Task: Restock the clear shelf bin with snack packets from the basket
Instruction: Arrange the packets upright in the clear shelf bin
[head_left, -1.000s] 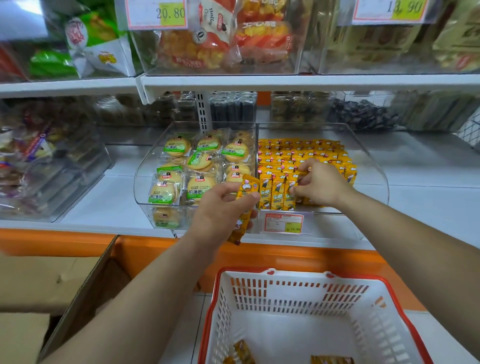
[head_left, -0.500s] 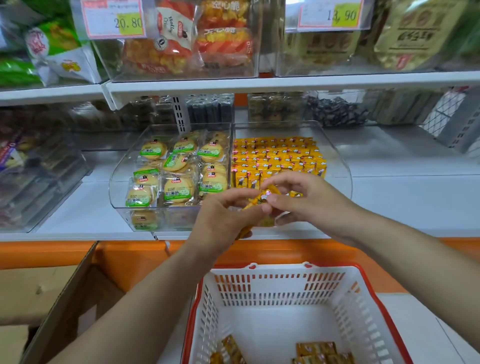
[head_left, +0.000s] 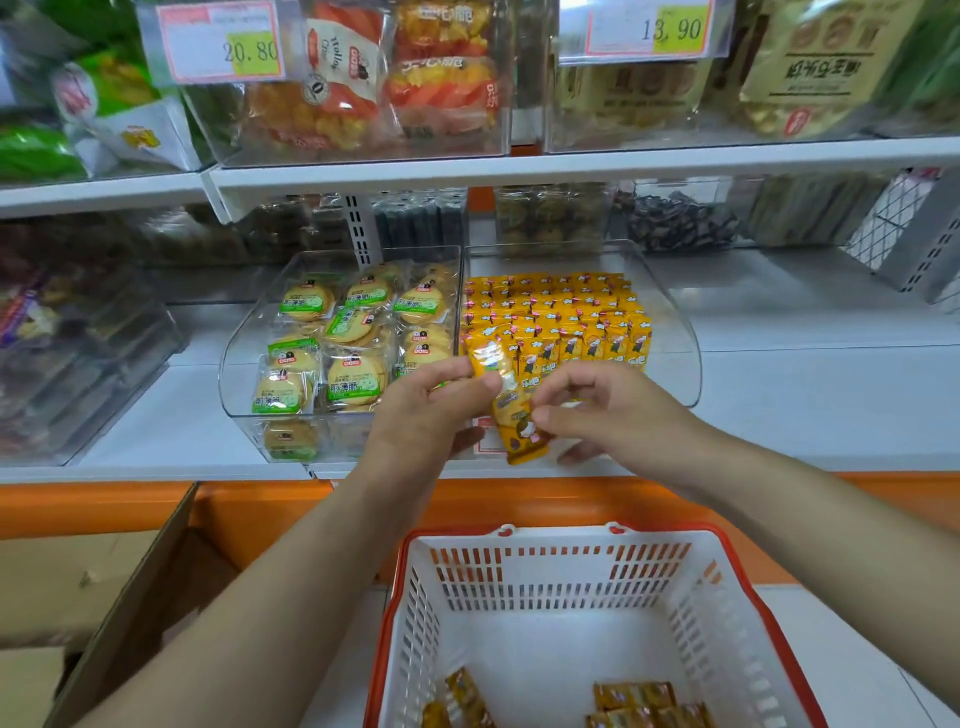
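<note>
Holding a small bunch of yellow snack packets (head_left: 506, 400) in your left hand (head_left: 431, 410), with fingers and thumb curled round the upper end, you had them in the air just in front of the clear shelf bin (head_left: 675, 358) and not yet inside it. Your right hand (head_left: 623, 421) was just beside them with its fingers curled and the thumb tip at the lower packet's edge. The view did not settle whether that hand really had a pinch on it.

That was your weak point. The lower packet hung below your left grip, and the wrapper looked glossy and probably slick. A pull from the right hand before the pinch was firm could have let it slide out, and it might have missed the basket (head_left: 545, 571) below and dropped beside the cardboard box (head_left: 130, 597).

The stocked rows (head_left: 561, 322) stood upright and tightly packed toward the bin's left side. Pressing a new packet in at an angle could have tipped the front row forward, or sent the packet over into the round biscuits (head_left: 337, 343) just to the left.

A few packets in the basket bottom (head_left: 634, 699) were yet to be shelved, so rushing this handover would likely have cost you more than it saved.
</note>
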